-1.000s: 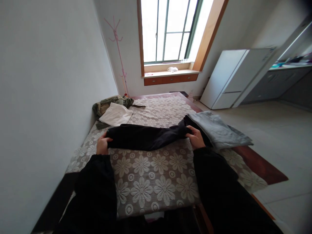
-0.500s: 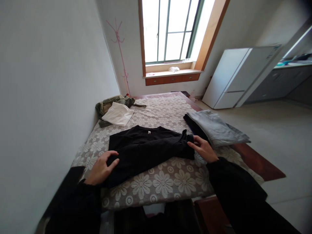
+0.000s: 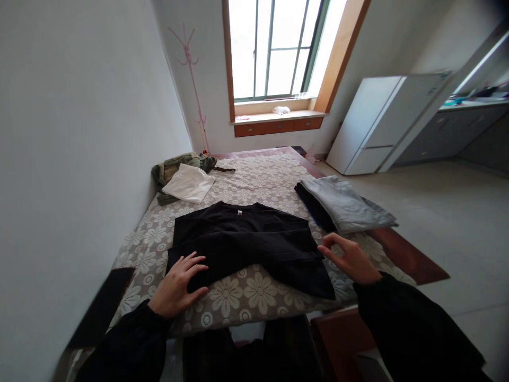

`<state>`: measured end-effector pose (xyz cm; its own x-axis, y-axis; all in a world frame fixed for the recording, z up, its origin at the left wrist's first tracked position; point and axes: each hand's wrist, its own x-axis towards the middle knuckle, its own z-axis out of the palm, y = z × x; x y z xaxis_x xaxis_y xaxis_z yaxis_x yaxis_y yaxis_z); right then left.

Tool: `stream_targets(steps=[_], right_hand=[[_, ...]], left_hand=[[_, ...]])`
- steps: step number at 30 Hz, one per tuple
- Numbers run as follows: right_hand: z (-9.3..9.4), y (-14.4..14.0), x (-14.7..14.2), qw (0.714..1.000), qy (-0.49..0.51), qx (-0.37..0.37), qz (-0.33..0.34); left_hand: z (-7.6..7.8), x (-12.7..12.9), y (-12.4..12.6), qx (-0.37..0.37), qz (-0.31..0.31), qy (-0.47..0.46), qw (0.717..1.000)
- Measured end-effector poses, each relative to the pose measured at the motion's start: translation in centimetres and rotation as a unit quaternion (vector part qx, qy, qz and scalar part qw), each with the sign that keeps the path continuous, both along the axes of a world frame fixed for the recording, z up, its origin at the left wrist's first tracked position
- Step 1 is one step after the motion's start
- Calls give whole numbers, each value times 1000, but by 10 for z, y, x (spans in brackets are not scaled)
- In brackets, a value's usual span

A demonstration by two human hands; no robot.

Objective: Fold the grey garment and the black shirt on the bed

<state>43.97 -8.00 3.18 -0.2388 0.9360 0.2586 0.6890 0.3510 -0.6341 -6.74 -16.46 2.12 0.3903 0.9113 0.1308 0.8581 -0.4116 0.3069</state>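
Bed [image 3: 258, 172] carries it all: black shirt [image 3: 246, 241] lies flat at its near end, grey stack [image 3: 342, 204] right of the shirt, white cloth [image 3: 189, 183] beyond it. Left hand [image 3: 178, 286] presses its corner, fingers spread; right hand [image 3: 350, 260] hovers loose-fingered beside its hem.

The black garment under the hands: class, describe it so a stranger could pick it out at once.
On the flower-patterned table cover, find the black garment spread flat nearest the viewer, between the left hand and right hand. Unlike the folded grey clothes and white cloth, it lies unfolded.
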Motion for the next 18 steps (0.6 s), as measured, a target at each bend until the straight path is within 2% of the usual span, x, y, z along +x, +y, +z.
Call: stream_targets(steps=[1, 3, 5, 7, 10, 12, 15, 18], right_hand=[[1, 0, -5, 999, -27, 39, 25], [-2, 2, -13, 990, -71, 65, 106], [-11, 3, -15, 977, -104, 42, 180], [-21, 5, -11, 970, -116, 14, 212], [-32, 9, 0, 974, -110, 2, 198], [-33, 14, 5, 978, -103, 5, 181], [-25, 25, 1, 984, -80, 12, 158], [-6, 37, -12, 992, -26, 26, 123]], left_hand=[[0, -1, -1, 6, -1, 1, 1000], [0, -3, -2, 20, -1, 2, 1000], [0, -6, -6, 31, -6, 4, 999], [0, -10, -12, 36, -8, 3, 999], [-2, -17, -22, 37, 10, -15, 999], [-3, -21, -26, 30, 28, -41, 998], [-3, -26, -23, -1, 38, -89, 995], [9, -27, -11, -51, 65, -127, 988]])
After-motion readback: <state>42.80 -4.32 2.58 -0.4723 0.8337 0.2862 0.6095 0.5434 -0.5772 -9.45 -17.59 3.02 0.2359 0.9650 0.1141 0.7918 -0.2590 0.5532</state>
